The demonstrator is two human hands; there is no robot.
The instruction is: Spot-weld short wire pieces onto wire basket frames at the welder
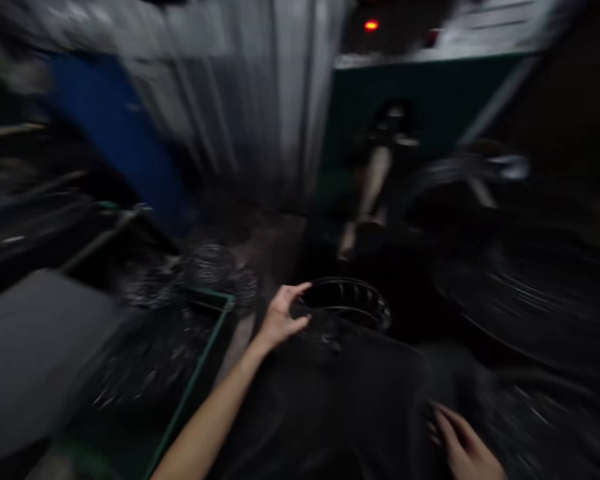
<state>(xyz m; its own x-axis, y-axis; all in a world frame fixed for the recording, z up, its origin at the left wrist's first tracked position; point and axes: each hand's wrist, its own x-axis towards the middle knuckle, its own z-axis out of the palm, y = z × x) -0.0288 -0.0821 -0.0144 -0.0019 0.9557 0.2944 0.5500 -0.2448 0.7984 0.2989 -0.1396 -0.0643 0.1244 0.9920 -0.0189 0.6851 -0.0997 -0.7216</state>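
Observation:
My left hand (283, 313) reaches forward in the middle of the head view, thumb and fingers apart. Its fingertips are at the left edge of a round black ring-shaped thing (363, 300) with ribs inside; whether they touch it cannot be made out. Low on the right is my right hand (467, 443), fingers drawn together at a small dark piece (433, 425) with shiny spots, too blurred to name. Dark cloth (345, 393) spreads between the two hands.
To the left stands a green-rimmed crate (207, 350) with glossy black pieces, beside a grey panel (45, 353). A wide dark tub-like shape (500, 333) is at right. Behind are a blue board (120, 133), a pale curtain-like sheet (260, 87) and a green machine panel (440, 100).

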